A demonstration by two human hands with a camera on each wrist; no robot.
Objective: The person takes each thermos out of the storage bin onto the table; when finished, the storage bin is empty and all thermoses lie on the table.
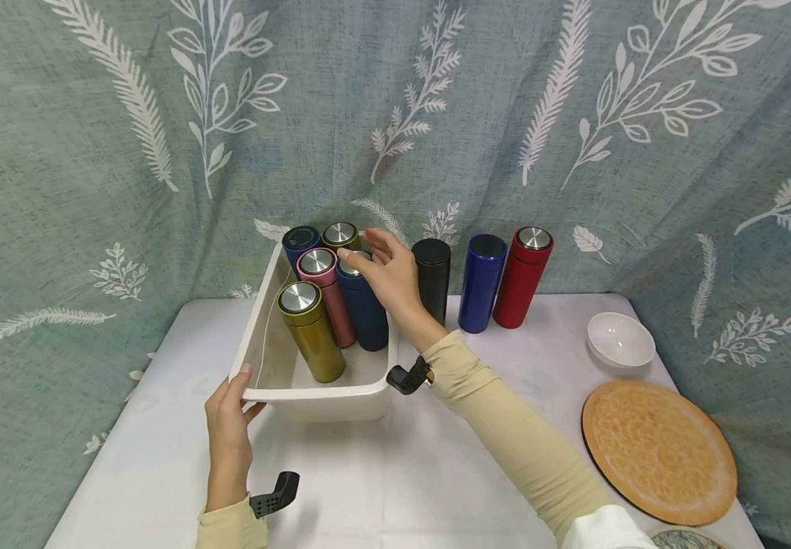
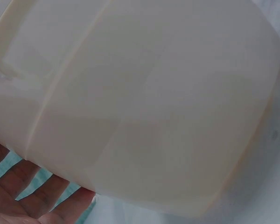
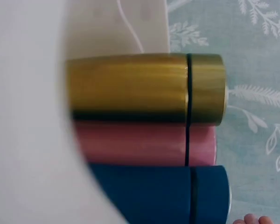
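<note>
My left hand (image 1: pixel 228 431) grips the near left corner of a white plastic bin (image 1: pixel 320 394), thumb over the rim and fingers (image 2: pixel 46 193) spread against its outer side. Several thermos bottles stand inside: a gold one (image 1: pixel 315 339) in front, a pink one (image 1: pixel 334 301), a dark blue one (image 1: pixel 370 316), another gold one (image 1: pixel 341 235) and a navy one (image 1: pixel 301 242) behind. Over the dark blue bottle's lid hovers my right hand (image 1: pixel 395 278), its fingers extended and spread. In the right wrist view its fingertips (image 3: pixel 252 219) show just past the lid end of that bottle (image 3: pixel 177 193).
Right of the bin stand a black bottle (image 1: pixel 433 278), a bright blue bottle (image 1: pixel 482 286) and a red bottle (image 1: pixel 522 282). Farther right are a white bowl (image 1: pixel 620 341) and a round tan board (image 1: pixel 659 450). A patterned curtain (image 1: pixel 341 114) hangs behind the white-covered table (image 1: pixel 437 488).
</note>
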